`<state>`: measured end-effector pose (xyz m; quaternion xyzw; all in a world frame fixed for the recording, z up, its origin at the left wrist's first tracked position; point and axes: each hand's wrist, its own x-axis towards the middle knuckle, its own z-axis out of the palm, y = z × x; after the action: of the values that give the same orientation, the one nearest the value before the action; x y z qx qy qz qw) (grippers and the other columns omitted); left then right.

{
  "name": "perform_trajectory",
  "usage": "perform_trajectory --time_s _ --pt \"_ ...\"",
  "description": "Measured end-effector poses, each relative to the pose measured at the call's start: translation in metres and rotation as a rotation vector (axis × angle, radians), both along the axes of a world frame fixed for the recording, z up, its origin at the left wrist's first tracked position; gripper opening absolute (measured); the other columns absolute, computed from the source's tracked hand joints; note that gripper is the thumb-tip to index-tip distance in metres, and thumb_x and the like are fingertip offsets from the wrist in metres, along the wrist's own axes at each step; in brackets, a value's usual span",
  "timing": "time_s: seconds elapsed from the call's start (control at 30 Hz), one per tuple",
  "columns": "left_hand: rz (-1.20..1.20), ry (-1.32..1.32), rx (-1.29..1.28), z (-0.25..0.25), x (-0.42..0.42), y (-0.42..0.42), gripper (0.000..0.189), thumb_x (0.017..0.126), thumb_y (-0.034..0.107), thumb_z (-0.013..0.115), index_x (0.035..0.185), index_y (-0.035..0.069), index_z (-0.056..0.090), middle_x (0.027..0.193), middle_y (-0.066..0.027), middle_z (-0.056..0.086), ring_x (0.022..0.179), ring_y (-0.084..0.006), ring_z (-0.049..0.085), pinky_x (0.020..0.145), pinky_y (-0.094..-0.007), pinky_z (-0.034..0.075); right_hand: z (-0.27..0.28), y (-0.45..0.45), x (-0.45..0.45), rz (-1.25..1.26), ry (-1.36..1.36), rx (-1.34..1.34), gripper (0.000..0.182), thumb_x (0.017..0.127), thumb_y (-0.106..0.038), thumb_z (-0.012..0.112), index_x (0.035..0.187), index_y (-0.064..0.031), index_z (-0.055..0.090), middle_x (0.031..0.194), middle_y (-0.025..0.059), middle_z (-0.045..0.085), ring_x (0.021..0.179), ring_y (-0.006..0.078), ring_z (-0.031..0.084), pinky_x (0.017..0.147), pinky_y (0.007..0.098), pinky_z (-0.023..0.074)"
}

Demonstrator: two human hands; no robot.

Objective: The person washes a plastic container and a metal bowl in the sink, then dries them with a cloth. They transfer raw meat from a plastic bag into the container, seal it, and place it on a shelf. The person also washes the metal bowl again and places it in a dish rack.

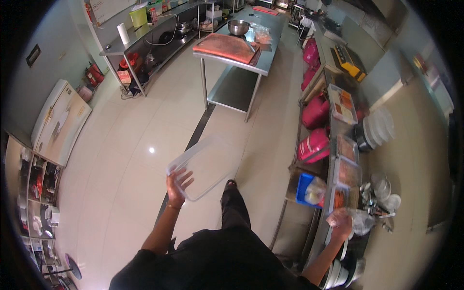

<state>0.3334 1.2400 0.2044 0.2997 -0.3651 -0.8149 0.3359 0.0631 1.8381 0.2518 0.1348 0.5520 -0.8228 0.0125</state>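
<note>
My left hand grips the near left end of a shallow, clear plastic container or lid, held over the tiled floor. It looks rectangular and see-through. On the far right, my right hand is closed on a clear plastic bag above the side counter; blur hides what the bag contains. Just beyond that hand lies a clear tub of orange food pieces. A blue plastic basket with a bagged item in it stands beside the tub.
Ahead stands a steel table bearing an orange cutting board and a steel bowl. Pink gas cylinders sit under the right counter. Stacked white tubs are beyond it. A white chest freezer is at left.
</note>
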Motion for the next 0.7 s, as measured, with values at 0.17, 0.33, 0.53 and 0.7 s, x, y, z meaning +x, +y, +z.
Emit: perform_trajectory --time_s 0.17,0.33,0.53,0.7 --pt "0.156 -0.008 0.147 -0.041 -0.074 -0.087 0.066 0.085 0.054 0.05 0.137 0.016 0.034 0.127 -0.017 0.046 0.113 -0.0375 0.051 0.09 -0.047 0.045 -0.005 -0.193 -0.256 0.082 0.03 0.131 0.029 0.094 -0.024 0.05 0.109 -0.001 0.059 0.094 0.006 0.061 0.084 0.018 0.06 0.071 0.033 0.0499" --pt "0.268 -0.009 0.0 0.002 -0.132 -0.167 0.068 0.085 0.049 0.053 0.137 0.011 0.031 0.12 -0.0183 0.051 0.104 -0.0385 0.057 0.082 -0.0474 0.05 0.126 -0.526 -0.388 0.626 0.318 0.331 0.038 0.093 -0.035 0.052 0.098 0.0004 0.066 0.09 0.0072 0.067 0.071 0.0133 0.062 0.063 0.0289 0.0487" --pt "0.211 0.055 0.029 -0.018 -0.27 -0.267 0.068 0.085 0.049 0.055 0.136 0.01 0.032 0.119 -0.018 0.053 0.103 -0.0387 0.058 0.078 -0.0454 0.053 0.156 -0.806 -0.559 0.848 0.317 0.304 0.047 0.088 -0.047 0.057 0.106 -0.0036 0.062 0.098 0.0066 0.063 0.085 0.0168 0.061 0.067 0.0335 0.0473" --pt "0.047 0.01 0.031 -0.036 -0.406 -0.356 0.07 0.081 0.052 0.054 0.135 0.013 0.033 0.119 -0.0178 0.053 0.102 -0.0374 0.058 0.074 -0.0439 0.054 0.119 -0.968 -0.591 0.848 -0.11 0.627 0.062 0.087 -0.053 0.056 0.122 -0.0025 0.053 0.116 0.0122 0.059 0.103 0.024 0.057 0.085 0.0412 0.046"
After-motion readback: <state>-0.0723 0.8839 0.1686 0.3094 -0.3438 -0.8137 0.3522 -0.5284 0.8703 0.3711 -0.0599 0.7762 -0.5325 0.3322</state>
